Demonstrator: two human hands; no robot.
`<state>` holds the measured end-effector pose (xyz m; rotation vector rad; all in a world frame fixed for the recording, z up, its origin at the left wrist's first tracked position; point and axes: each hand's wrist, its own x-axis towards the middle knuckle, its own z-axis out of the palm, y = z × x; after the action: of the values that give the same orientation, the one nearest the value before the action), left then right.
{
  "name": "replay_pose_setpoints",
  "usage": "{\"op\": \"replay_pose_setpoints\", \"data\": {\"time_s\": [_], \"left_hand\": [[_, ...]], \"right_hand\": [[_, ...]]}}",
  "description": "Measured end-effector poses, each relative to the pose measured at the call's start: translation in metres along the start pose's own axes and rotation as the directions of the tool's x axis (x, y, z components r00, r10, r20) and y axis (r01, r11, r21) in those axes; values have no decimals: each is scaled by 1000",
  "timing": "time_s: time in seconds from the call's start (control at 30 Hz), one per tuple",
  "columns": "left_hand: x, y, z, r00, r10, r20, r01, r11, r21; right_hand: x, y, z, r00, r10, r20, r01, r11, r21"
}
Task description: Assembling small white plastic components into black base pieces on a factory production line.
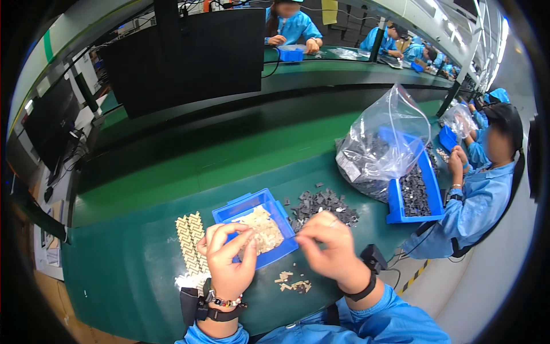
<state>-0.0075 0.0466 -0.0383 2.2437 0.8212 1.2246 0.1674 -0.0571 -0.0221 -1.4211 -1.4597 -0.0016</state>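
Hands pinch together above blue tray (229, 211): left hand (228, 261), right hand (327, 243), seemingly on tiny parts.

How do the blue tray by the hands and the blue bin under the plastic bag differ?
The small blue tray holds pale beige pieces; the larger blue bin holds dark grey ones. The tray lies open under the left hand and right hand; the bin is partly covered by a clear plastic bag. Both are blue, rectangular, and sit on the green table.

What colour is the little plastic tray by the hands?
Blue; the small rectangular plastic tray shows best in the head view.
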Motion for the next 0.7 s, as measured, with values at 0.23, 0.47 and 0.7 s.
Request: {"op": "replay_pose_setpoints", "data": {"time_s": [0.23, 0.47, 0.7], "left_hand": [[2, 2, 8, 999, -40, -6, 40, 996, -80], [0, 1, 11, 1000, -8, -28, 5, 993, -120], [-2, 7, 7, 998, 62, -2, -62, 995, -77]], "right_hand": [[-8, 67, -74, 993, 93, -76, -117, 878, -463], [-17, 93, -64, 994, 45, 96, 18, 822, -569], [-19, 43, -29, 990, 26, -139, -35, 997, -69]]}}
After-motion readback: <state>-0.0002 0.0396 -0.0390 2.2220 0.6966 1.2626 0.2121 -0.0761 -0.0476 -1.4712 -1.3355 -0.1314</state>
